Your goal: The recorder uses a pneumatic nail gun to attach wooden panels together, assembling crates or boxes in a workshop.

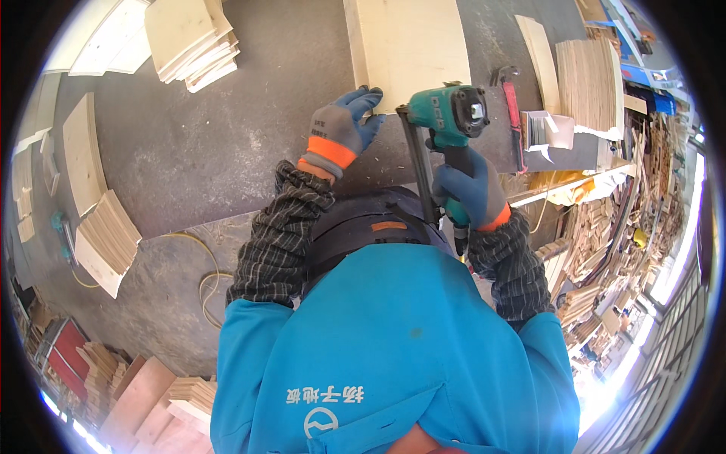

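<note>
My right hand (473,185), in a grey and blue glove with an orange cuff, is wrapped round the handle of a teal and black nail gun (448,113). The gun's long dark magazine slants down towards my body, and its nose is by the near edge of a pale wooden panel (416,53). This panel has a raised strip along its left side and lies on the dark worktable (204,151). At the panel's near left corner, my left hand (348,125), gloved alike, pinches the wood between fingers and thumb.
Right of the panel lie a red-handled hammer (513,113), an open box (546,130) and a stack of thin boards (590,87). More boards are stacked at far left (189,38) and near left (110,234). A yellow hose (208,280) loops on the floor.
</note>
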A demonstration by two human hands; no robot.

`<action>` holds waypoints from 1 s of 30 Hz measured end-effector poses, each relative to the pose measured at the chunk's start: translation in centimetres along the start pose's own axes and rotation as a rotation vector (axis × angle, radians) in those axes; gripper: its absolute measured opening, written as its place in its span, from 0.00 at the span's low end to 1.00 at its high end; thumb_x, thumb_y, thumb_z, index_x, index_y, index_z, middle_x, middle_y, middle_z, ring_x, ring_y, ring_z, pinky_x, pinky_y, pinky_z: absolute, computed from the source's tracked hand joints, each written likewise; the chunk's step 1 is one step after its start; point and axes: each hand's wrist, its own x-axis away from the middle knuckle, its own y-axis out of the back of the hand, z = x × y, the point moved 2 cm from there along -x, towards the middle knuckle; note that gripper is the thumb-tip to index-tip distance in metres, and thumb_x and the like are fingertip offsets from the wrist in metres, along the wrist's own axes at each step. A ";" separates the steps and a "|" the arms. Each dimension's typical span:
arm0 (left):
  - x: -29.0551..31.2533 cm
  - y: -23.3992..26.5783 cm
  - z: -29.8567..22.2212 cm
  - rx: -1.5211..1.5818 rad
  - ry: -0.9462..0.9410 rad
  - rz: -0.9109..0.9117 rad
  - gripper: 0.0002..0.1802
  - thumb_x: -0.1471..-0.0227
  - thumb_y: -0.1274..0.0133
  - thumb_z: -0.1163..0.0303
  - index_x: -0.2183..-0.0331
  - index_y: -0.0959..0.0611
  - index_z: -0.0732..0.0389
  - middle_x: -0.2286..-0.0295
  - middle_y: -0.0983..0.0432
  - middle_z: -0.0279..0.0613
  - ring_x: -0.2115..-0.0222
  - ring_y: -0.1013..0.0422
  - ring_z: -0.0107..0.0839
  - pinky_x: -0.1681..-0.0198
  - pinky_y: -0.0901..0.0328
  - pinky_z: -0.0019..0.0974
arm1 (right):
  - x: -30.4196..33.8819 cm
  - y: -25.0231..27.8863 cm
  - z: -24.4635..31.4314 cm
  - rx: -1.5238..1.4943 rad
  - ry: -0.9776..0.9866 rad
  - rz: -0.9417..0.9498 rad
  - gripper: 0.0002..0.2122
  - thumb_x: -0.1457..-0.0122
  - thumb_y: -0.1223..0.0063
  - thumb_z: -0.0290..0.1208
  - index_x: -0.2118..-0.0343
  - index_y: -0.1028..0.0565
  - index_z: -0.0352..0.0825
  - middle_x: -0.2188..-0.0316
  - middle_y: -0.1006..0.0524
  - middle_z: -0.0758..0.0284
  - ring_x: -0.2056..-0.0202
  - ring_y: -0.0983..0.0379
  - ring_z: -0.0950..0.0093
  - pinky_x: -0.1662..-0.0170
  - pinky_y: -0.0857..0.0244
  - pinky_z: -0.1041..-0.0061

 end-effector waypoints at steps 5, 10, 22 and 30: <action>-0.1 0.2 -0.2 -0.011 -0.001 0.014 0.22 0.44 0.31 0.65 0.48 0.11 0.60 0.47 0.16 0.53 0.48 0.18 0.47 0.44 0.23 0.43 | 0.4 1.0 0.0 -0.031 0.022 -0.065 0.29 0.43 0.45 0.33 0.39 0.26 0.23 0.78 0.25 0.68 0.77 0.27 0.78 0.70 0.33 0.75; -0.1 0.0 -0.2 -0.019 -0.025 -0.046 0.20 0.45 0.31 0.65 0.50 0.09 0.57 0.50 0.14 0.49 0.52 0.16 0.46 0.48 0.21 0.43 | 0.0 1.3 -0.4 -0.054 0.014 -0.045 0.28 0.43 0.45 0.32 0.40 0.26 0.22 0.80 0.26 0.69 0.77 0.28 0.78 0.71 0.34 0.75; 0.0 0.0 -0.4 -0.032 -0.029 -0.044 0.20 0.45 0.31 0.66 0.50 0.09 0.58 0.50 0.14 0.49 0.49 0.17 0.45 0.45 0.22 0.43 | 0.5 2.2 -0.4 -0.047 0.010 -0.064 0.26 0.42 0.44 0.32 0.41 0.25 0.24 0.77 0.25 0.68 0.76 0.27 0.77 0.70 0.33 0.74; -0.2 0.1 -0.7 -0.063 0.006 -0.012 0.20 0.45 0.31 0.67 0.50 0.10 0.59 0.50 0.14 0.48 0.48 0.18 0.44 0.43 0.22 0.42 | 0.1 5.0 -1.8 0.134 0.167 -0.053 0.11 0.42 0.44 0.29 0.61 0.19 0.27 0.77 0.25 0.68 0.74 0.26 0.79 0.68 0.31 0.75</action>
